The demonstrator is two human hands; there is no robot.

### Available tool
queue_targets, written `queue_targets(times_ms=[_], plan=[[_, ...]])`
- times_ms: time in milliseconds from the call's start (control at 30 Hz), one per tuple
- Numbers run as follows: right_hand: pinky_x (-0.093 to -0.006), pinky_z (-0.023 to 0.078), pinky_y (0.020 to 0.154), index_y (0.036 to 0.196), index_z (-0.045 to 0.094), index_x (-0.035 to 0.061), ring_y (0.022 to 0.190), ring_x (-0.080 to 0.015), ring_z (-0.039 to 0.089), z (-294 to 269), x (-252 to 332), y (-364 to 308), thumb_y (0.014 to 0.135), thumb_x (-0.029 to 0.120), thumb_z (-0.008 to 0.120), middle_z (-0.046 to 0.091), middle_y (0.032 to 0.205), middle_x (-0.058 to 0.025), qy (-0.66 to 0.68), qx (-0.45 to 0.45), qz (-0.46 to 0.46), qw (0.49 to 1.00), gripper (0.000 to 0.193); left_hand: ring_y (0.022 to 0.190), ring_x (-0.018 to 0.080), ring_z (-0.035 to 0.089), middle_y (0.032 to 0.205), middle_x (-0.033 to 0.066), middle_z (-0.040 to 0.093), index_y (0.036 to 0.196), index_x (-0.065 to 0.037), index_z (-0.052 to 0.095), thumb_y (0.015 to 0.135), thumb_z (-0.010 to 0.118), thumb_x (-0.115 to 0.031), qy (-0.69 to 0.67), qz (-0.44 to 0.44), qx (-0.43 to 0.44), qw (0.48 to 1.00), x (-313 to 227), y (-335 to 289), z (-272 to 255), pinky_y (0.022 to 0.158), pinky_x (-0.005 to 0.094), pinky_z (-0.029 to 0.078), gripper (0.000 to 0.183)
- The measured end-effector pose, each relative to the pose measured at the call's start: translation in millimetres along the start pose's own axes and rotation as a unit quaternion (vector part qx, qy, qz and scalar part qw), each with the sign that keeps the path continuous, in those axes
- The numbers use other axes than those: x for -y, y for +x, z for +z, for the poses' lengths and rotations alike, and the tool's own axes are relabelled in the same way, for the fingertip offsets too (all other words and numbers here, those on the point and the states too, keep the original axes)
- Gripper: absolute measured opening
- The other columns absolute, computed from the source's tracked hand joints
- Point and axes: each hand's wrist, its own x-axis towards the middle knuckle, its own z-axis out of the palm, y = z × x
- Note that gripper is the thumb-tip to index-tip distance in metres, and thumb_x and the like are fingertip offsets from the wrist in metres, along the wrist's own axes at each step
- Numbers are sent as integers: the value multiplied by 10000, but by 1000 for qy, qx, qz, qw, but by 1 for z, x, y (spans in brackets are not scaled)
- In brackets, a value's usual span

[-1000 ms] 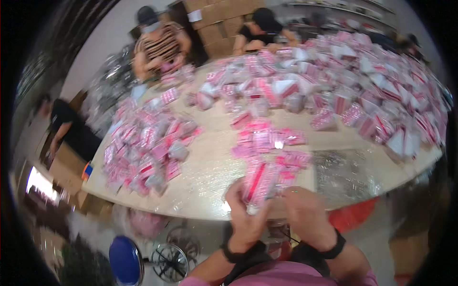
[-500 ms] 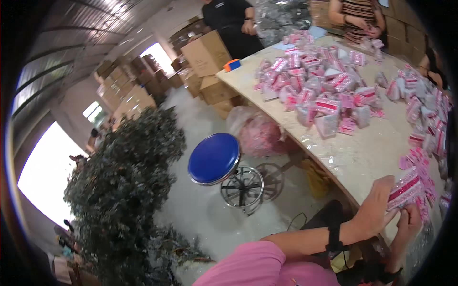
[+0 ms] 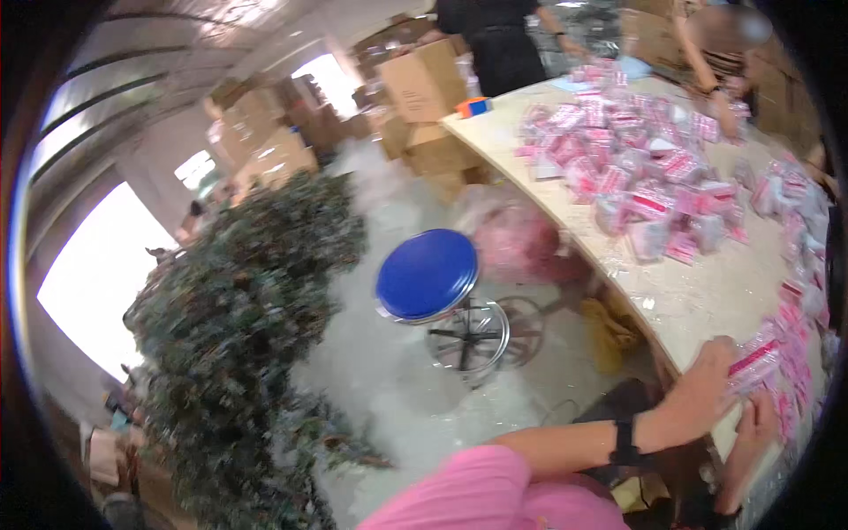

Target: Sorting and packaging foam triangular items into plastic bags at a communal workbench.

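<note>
Over the table's near right edge I hold a small clear-wrapped packet (image 3: pixel 756 358), white with pink bands. My left hand (image 3: pixel 698 389), with a dark band on its wrist, is closed round the packet's left end. Just below it, the bent fingers of my right hand (image 3: pixel 754 426) are closed at the packet's lower edge. Loose pink pieces (image 3: pixel 786 397) lie right beside the hands. A large heap of similar packets (image 3: pixel 632 168) covers the far part of the table (image 3: pixel 649 296), and more packets (image 3: pixel 795 212) line its right side.
A blue round stool (image 3: pixel 428 274) stands left of the table. Beneath the table edge are a pink-filled clear bag (image 3: pixel 517 243) and a yellow bag (image 3: pixel 605 336). Green artificial foliage (image 3: pixel 247 353) is piled at left. Cartons (image 3: pixel 424 84) and two co-workers (image 3: pixel 499 49) are at the far side.
The view has swung left, so the table and stool sit further right. Both hands keep hold of the packet. The co-worker at the far right now reaches down toward the table.
</note>
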Motion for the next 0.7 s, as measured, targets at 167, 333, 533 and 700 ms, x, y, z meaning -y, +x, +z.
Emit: queue_targets(times_ms=[167, 333, 533, 700], plan=[[-240, 355, 518, 824, 548, -6, 580, -73, 434, -13, 27, -9, 769, -21, 480, 482, 660, -22, 111, -31, 105, 988, 89, 999, 338, 516, 1078, 199, 489, 1189, 33, 403, 710, 711, -97, -19, -78, 69, 994, -17, 2, -9, 867, 371, 433, 584], [-247, 401, 522, 795, 541, -2, 564, -75, 467, -38, 4, -33, 802, 7, 521, 492, 639, -33, 194, -3, 120, 974, 23, 968, 233, 525, 1079, 160, 489, 1180, 9, 424, 682, 741, -102, -68, -90, 111, 987, -35, -9, 5, 849, 337, 426, 601], [-262, 413, 518, 817, 553, -7, 571, -84, 501, -43, 6, -43, 817, 53, 539, 534, 638, -49, 194, -26, 177, 965, 62, 935, 222, 538, 1042, 130, 507, 1175, 7, 416, 673, 741, -59, -41, -50, 133, 989, -37, -13, 15, 828, 330, 439, 602], [-230, 403, 501, 811, 555, 4, 557, -65, 501, -41, 2, -45, 827, 58, 547, 533, 620, -16, 179, -51, 136, 973, 56, 1007, 199, 494, 1101, 132, 455, 1189, 3, 387, 675, 747, -33, 21, 28, 124, 992, -43, -12, 16, 889, 313, 403, 628]])
